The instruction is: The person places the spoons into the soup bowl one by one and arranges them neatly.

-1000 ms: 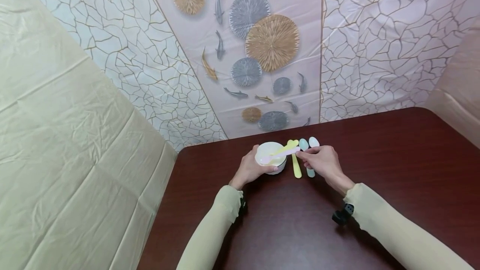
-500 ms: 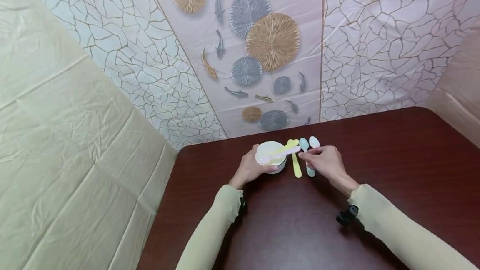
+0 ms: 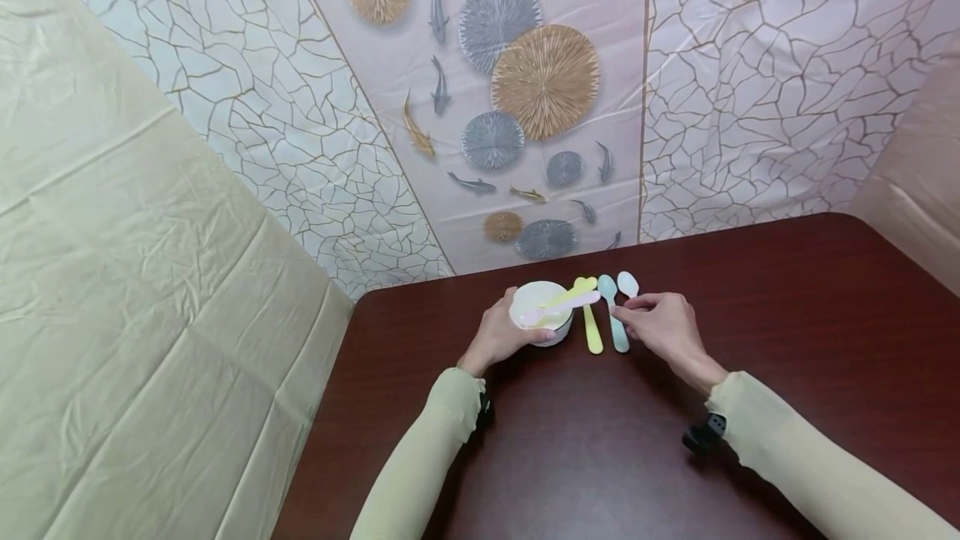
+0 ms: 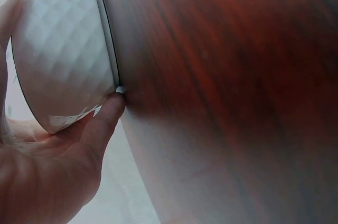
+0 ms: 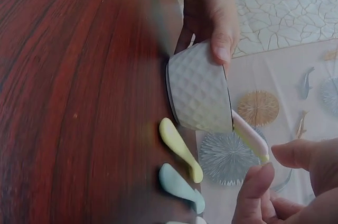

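My left hand grips a white bowl, its thumb near the bowl's front rim. In the left wrist view the bowl's diamond-textured side shows between the fingers. A pink spoon and a yellow spoon rest in the bowl, handles jutting over its right rim. My right hand hovers above the light blue spoon and partly covers the white spoon. In the right wrist view its thumb and index finger are apart, just off the pink spoon's handle.
Another yellow spoon lies on the dark red-brown table, between the bowl and the light blue spoon. Patterned cloth hangs behind the table's far edge. A pale cloth wall stands at the left.
My right hand has let go of the pink spoon's handle and drawn back to the right, uncovering more of the light blue spoon. The left hand and bowl stay put.
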The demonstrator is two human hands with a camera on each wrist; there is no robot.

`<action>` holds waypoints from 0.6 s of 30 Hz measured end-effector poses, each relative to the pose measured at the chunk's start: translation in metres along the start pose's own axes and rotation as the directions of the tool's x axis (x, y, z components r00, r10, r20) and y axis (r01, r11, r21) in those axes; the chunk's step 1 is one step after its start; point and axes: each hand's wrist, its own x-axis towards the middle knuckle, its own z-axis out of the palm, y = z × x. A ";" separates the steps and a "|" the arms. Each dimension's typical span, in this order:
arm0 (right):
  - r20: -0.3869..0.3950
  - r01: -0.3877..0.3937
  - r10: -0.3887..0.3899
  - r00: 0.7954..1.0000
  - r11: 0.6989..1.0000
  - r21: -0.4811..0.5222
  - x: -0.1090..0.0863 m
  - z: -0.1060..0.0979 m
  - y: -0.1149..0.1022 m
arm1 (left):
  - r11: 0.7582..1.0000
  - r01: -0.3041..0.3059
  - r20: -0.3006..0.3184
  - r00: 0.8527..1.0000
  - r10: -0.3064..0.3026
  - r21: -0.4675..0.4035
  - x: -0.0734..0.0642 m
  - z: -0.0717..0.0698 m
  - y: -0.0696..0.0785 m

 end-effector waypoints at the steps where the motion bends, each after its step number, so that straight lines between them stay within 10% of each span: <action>1: -0.002 0.003 -0.003 1.000 1.000 -0.004 0.000 -0.001 0.001 | 1.000 0.005 0.001 1.000 -0.005 0.000 0.000 0.000 0.000; 18: -0.044 0.072 -0.077 0.996 0.992 -0.107 0.004 -0.007 0.018 | 1.000 0.028 0.008 1.000 -0.028 0.008 0.001 0.000 -0.001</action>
